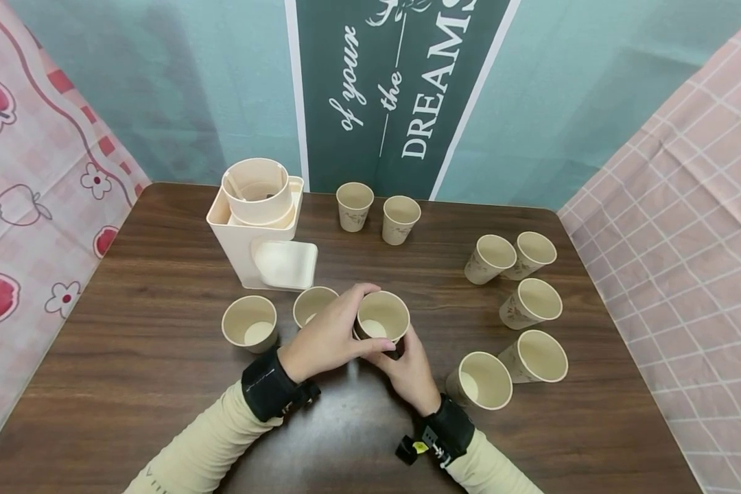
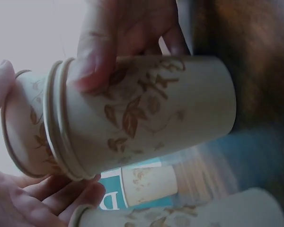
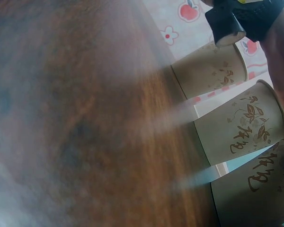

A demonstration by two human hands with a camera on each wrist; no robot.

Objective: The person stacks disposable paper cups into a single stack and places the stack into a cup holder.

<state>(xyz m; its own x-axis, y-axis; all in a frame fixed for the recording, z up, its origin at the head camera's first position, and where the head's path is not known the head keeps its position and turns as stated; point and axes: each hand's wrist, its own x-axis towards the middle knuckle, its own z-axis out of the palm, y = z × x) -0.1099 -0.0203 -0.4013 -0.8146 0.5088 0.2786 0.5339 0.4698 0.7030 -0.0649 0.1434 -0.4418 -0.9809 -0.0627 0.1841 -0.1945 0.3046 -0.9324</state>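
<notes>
between the left hand (image 1: 328,336) and the right hand (image 1: 412,370), both clamped on it, a cup stack (image 1: 383,314) is held, three rims showing, its base masked overhead; nine loose cups (image 1: 520,312) are counted around, one partly covered.

I see head feed bright, sharp; soft glare on the bench (image 1: 346,439), faint shadows on the blue cloth (image 1: 185,89). Left wrist dim, backlit, upper left blown out. Right wrist: bench blurred, hazy lower left.
</notes>
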